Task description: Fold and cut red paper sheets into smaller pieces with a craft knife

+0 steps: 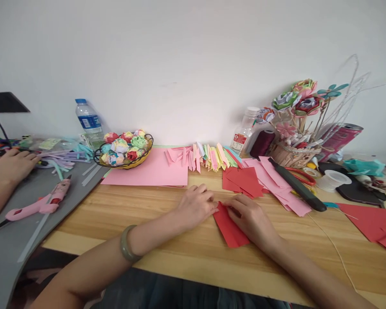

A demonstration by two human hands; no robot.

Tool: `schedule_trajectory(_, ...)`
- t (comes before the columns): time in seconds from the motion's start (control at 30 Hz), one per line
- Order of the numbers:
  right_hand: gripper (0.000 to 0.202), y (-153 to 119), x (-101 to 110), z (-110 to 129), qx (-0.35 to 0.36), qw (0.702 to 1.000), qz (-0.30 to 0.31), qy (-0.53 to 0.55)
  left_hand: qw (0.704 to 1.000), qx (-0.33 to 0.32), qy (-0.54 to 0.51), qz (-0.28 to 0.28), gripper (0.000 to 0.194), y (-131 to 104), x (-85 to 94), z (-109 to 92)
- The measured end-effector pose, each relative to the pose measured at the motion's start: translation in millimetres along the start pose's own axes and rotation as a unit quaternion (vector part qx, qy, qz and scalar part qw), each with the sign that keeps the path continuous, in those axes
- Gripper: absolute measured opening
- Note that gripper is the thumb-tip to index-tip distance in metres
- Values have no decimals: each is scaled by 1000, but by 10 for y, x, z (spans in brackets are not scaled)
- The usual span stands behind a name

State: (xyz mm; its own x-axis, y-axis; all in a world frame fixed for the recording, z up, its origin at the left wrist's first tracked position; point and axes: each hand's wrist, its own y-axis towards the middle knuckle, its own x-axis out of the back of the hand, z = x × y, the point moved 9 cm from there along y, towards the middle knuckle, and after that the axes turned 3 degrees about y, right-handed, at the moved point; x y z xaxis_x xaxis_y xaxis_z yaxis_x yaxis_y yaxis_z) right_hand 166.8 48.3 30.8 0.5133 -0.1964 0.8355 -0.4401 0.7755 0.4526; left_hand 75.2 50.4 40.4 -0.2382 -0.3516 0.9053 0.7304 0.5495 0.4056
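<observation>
Between my hands a small sheet of red paper (230, 227) lies tilted on the wooden table, its far end raised at my fingertips. My left hand (197, 205), closed with fingers curled, pinches at the paper's far left corner; a jade-coloured bangle (128, 243) circles that wrist. My right hand (249, 216) grips the far right edge of the same sheet, thumb and fingers pressed together. Just beyond lies a pile of red paper pieces (244, 180). Farther back stands a row of folded coloured paper strips (209, 158) beside pink sheets (148, 174).
At left sit a basket of paper flowers (124, 150), a water bottle (89, 122), a pink glue gun (40, 204) and a co-worker's hand (14, 165). To the right are a black-handled cutter (297, 184), pink strips (273, 178), a flower holder (292, 152) and more red paper (366, 219).
</observation>
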Motion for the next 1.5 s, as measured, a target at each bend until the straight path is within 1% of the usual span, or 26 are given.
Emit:
schedule_trajectory(0.27, 21, 8, 56, 242, 97, 991, -5, -89, 1000, -2, -1, -15, 22, -15, 25, 18)
schedule_trajectory(0.4, 16, 20, 73, 303, 120, 985, 4, -124, 1000, -13, 12, -21, 29, -8, 23, -17)
schedule_trajectory(0.5, 15, 13, 53, 312, 129, 984, 15, -118, 999, -18, 15, -27, 31, -8, 27, -32)
schedule_trajectory(0.63, 16, 1, -4, 306, 139, 983, 46, -109, 999, -12, 14, -39, 30, -15, 30, -26)
schedule_trajectory(0.8, 24, 0, -9, 340, 163, 980, 58, -99, 1000, -5, 13, -18, 31, -4, -5, -25)
schedule_trajectory(1.0, 24, -3, -22, 383, 184, 975, 71, -101, 1000, -10, 26, -8, 32, 6, 24, -46)
schedule_trajectory(1.13, 23, 8, -5, 394, 185, 975, 68, -102, 999, -18, 30, -14, 29, 4, 30, -67)
schedule_trajectory(1.23, 23, 13, -2, 379, 180, 978, 67, -85, 1000, -17, -7, -15, 29, 9, 2, -42)
schedule_trajectory(1.3, 23, 14, -8, 328, 161, 982, 69, -64, 999, -9, -44, 4, 30, 15, -45, 5)
schedule_trajectory(1.4, 22, 15, -5, 205, 107, 992, 66, -28, 995, -2, -94, 31, 30, 16, -108, 69)
schedule_trajectory(1.5, 26, 5, 9, 178, 93, 993, 66, -12, 993, 5, -115, 27, 30, 9, -120, 113)
